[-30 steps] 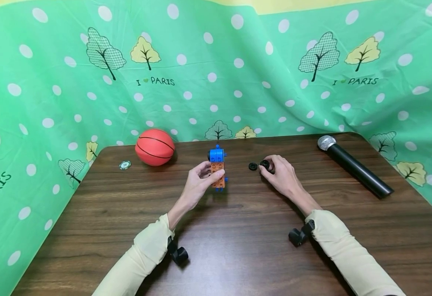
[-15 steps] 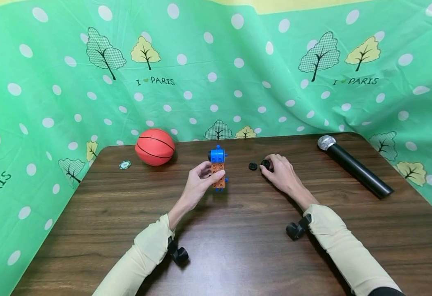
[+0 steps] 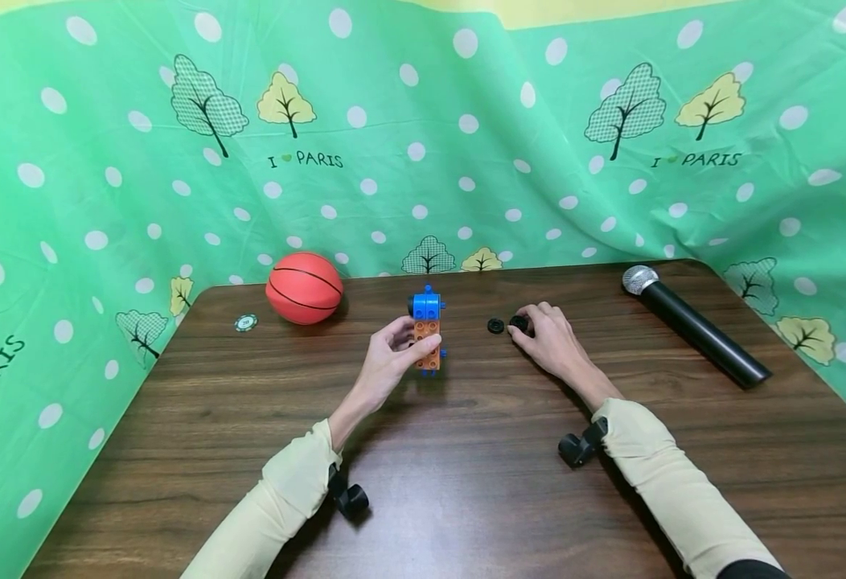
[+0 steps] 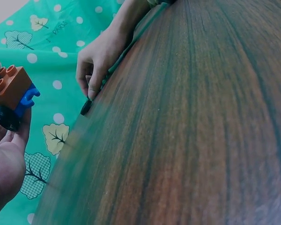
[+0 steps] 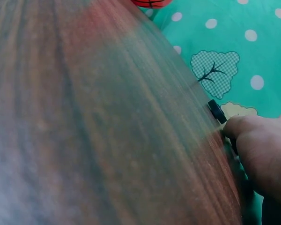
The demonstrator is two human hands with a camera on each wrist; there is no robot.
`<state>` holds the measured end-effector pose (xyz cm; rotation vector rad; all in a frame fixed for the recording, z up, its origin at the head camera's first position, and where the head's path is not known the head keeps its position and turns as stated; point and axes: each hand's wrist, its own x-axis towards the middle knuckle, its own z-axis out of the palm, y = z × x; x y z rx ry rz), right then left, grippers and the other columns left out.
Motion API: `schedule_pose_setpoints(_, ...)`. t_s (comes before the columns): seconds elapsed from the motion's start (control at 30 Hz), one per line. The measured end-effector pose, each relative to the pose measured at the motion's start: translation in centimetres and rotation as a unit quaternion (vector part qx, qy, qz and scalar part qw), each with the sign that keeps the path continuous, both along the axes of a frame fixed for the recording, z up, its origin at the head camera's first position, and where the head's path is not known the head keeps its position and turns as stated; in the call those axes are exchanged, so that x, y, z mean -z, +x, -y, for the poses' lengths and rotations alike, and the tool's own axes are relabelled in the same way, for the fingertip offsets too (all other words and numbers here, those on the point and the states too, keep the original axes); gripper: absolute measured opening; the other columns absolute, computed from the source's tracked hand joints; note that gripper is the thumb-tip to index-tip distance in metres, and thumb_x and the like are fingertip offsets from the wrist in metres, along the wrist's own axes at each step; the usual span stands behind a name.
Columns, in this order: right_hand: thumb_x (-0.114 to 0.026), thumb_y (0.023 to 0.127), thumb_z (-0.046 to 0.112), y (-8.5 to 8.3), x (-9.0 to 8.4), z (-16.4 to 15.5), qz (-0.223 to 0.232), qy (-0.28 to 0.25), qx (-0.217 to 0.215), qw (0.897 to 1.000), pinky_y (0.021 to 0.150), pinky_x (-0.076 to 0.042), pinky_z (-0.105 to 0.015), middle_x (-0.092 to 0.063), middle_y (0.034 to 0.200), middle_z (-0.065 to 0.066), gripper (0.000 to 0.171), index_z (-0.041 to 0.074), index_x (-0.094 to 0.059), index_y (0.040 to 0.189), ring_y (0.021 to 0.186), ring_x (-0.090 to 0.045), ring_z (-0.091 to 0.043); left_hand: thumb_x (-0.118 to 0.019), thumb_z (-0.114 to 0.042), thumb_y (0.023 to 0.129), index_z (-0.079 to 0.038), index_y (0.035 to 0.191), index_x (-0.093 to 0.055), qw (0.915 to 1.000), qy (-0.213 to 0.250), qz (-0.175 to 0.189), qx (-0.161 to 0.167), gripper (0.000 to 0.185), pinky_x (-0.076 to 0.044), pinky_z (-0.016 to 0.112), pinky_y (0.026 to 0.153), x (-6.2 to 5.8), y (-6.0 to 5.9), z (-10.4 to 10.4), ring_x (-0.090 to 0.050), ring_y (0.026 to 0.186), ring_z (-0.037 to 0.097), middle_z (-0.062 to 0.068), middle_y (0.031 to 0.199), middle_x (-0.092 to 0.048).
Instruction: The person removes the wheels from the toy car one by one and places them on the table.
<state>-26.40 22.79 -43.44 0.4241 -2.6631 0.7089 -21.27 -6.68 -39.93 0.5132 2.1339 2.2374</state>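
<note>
My left hand [image 3: 387,358] holds a toy brick car [image 3: 427,346] above the table, thumb across its studded orange base. A blue block tops the car's far end, and small blue pegs stick out on its right side. In the left wrist view a black wheel [image 4: 7,118] sits on the car. Further right, my right hand [image 3: 552,339] pinches a loose black toy wheel [image 3: 519,322] at the tabletop; the fingers hide part of it. A second loose wheel [image 3: 495,326] lies flat just left of the fingertips, also seen as a dark wheel [image 5: 217,111] in the right wrist view.
On the brown wooden table [image 3: 466,482], a red ball [image 3: 304,288] with black lines stands at the back left, beside a round chip [image 3: 245,322]. A black microphone [image 3: 698,326] lies at the right. Green dotted cloth [image 3: 423,121] hangs behind the table.
The right wrist and forearm have shifted slightly left and forward, while the fingers stay at the same wheel. My left hand and the toy car have hardly moved.
</note>
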Motion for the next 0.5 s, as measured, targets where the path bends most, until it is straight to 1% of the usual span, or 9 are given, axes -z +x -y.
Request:
schedule_pose_setpoints(0.23,-0.07,0.098,0.015,0.1,-0.09,0.08,0.004,-0.001,-0.001,1.0,0.079,-0.044,-0.05,-0.058,0.094,-0.019,0.027,-0.007,-0.067,0.114,0.088,-0.053,-0.038,-0.073,-0.012,0.093,0.004,0.123,-0.066,1.0,-0.004,-0.002,-0.004,0.036,-0.055,0.028,0.083,0.13,-0.06,0.03,-0.067,0.094,0.015,0.011,0.106,-0.072)
schedule_pose_setpoints(0.5,-0.069,0.097,0.017,0.31,-0.32,-0.08,0.02,-0.007,-0.002,1.0,0.082,-0.044,-0.052,-0.059,0.097,-0.02,0.033,-0.007,-0.065,0.12,0.091,-0.053,-0.039,-0.074,-0.016,0.091,0.004,0.123,-0.066,1.0,-0.004,-0.008,-0.001,0.039,-0.055,0.028,0.083,0.03,0.06,0.07,-0.067,0.095,0.016,0.01,0.106,-0.072)
